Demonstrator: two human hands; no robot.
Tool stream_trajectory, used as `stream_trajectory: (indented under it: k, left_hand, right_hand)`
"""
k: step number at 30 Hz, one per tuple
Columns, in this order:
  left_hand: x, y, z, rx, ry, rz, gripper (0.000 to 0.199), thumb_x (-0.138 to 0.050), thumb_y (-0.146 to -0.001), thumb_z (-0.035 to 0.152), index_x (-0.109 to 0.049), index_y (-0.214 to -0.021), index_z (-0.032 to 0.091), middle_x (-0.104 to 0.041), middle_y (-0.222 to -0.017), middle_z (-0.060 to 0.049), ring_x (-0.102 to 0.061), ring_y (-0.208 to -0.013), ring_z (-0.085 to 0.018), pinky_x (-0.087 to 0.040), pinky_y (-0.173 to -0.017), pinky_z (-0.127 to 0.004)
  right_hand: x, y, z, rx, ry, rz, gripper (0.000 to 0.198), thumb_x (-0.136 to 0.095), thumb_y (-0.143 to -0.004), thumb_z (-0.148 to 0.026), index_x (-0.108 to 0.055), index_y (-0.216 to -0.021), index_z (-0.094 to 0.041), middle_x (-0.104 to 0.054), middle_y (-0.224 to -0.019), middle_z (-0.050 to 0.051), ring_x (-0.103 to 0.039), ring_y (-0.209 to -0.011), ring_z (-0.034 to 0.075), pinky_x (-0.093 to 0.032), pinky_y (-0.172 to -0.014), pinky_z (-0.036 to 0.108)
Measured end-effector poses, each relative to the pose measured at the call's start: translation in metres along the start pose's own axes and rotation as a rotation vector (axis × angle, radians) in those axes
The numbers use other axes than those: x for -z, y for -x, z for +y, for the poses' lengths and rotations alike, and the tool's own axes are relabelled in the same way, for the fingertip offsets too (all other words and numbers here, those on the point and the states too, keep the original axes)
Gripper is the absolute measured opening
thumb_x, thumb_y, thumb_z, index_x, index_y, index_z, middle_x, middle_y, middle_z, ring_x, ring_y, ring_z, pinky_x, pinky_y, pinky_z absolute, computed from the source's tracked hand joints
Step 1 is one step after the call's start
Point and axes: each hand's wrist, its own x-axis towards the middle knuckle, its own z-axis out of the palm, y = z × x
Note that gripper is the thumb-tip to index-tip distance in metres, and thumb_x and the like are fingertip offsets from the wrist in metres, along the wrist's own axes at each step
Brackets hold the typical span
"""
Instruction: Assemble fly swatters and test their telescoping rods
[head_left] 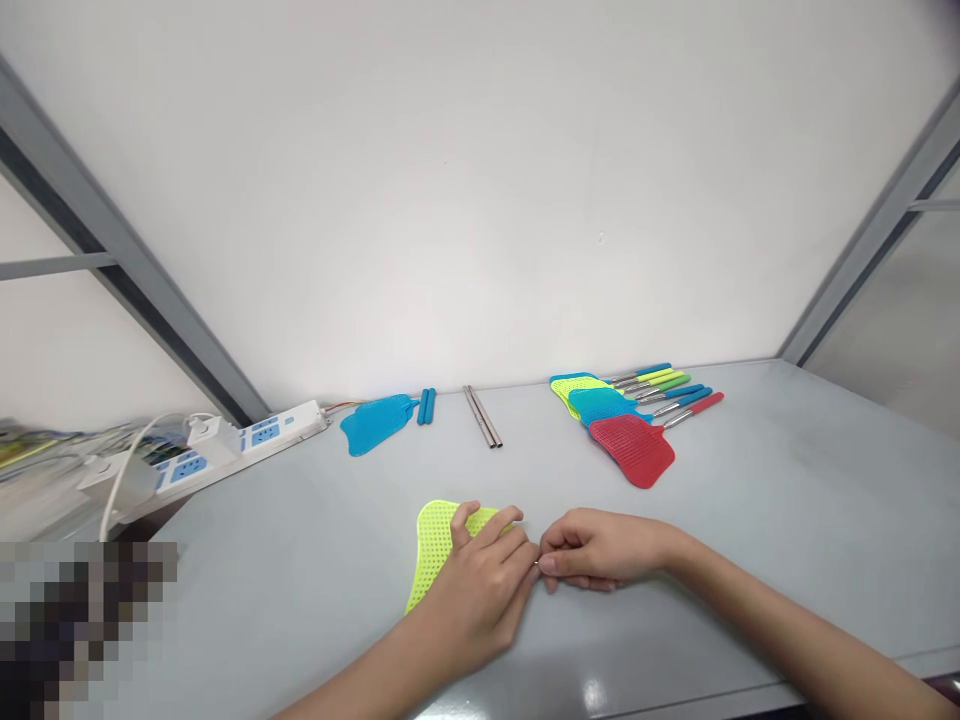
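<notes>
A neon-yellow perforated fly swatter head [431,550] lies over the front middle of the grey table, partly covered by my left hand [487,575]. The thumb and forefinger of that hand are closed together at the swatter's neck end, while its outer fingers are raised. My right hand [589,548] meets it fingertip to fingertip, pinching a thin metal piece [537,563] of which only a glint shows between the hands. The joint between the swatter head and the metal is hidden by my fingers.
Behind lie a blue swatter head [375,425], two blue handle grips [426,407] and two metal tubes [484,418]. Several swatters with handles, a red one [637,450] in front, are stacked at back right. A power strip [277,432] with cables lines the left edge.
</notes>
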Motion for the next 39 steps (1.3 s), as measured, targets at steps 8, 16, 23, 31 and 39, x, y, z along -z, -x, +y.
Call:
stream_trajectory:
  k: [8,16,23,31,39]
  left_hand:
    - [0.003,-0.001,0.003,0.027,0.017,-0.051,0.018,-0.034,-0.081,0.011,-0.049,-0.077,0.019,-0.053,-0.074,0.000,-0.044,-0.091,-0.017,-0.013,-0.090,-0.043]
    - [0.010,-0.003,0.001,0.036,0.070,-0.090,0.019,-0.032,-0.082,0.011,-0.049,-0.077,0.019,-0.053,-0.074,0.000,-0.044,-0.085,-0.016,-0.013,-0.089,-0.043]
    - [0.011,-0.003,0.000,0.016,0.117,-0.144,0.019,-0.032,-0.083,0.012,-0.047,-0.073,0.018,-0.051,-0.071,0.000,-0.045,-0.076,-0.015,-0.021,-0.078,-0.037]
    - [0.016,-0.006,-0.002,0.010,0.135,-0.194,0.022,-0.033,-0.083,0.015,-0.044,-0.065,0.016,-0.048,-0.063,0.003,-0.045,-0.068,-0.012,-0.019,-0.082,-0.035]
    - [0.016,-0.008,-0.006,0.007,0.163,-0.193,0.028,-0.031,-0.085,0.019,-0.047,-0.062,0.017,-0.048,-0.060,0.002,-0.045,-0.065,-0.012,-0.023,-0.080,-0.033]
  right_hand:
    - [0.001,0.002,-0.002,0.014,0.013,0.012,0.024,-0.045,-0.082,-0.031,-0.052,-0.070,-0.012,-0.038,-0.045,-0.007,-0.033,-0.034,0.003,-0.025,-0.032,0.014]
    - [-0.001,0.000,-0.003,0.013,0.017,0.030,0.023,-0.045,-0.081,-0.031,-0.053,-0.071,-0.012,-0.038,-0.045,-0.008,-0.033,-0.034,0.003,-0.025,-0.032,0.014]
    - [-0.001,0.001,-0.002,0.003,0.114,0.031,0.022,-0.047,-0.079,-0.030,-0.056,-0.072,-0.012,-0.038,-0.045,-0.007,-0.034,-0.037,0.004,-0.027,-0.034,0.015]
    - [-0.001,0.000,-0.001,0.010,0.106,0.001,0.032,-0.049,-0.078,-0.036,-0.045,-0.054,-0.014,-0.037,-0.044,-0.006,-0.032,-0.038,0.004,-0.028,-0.036,0.016]
    - [-0.003,0.003,-0.004,0.060,0.212,0.050,0.034,-0.045,-0.079,-0.034,-0.041,-0.051,-0.014,-0.035,-0.041,-0.007,-0.028,-0.036,0.003,-0.023,-0.035,0.016]
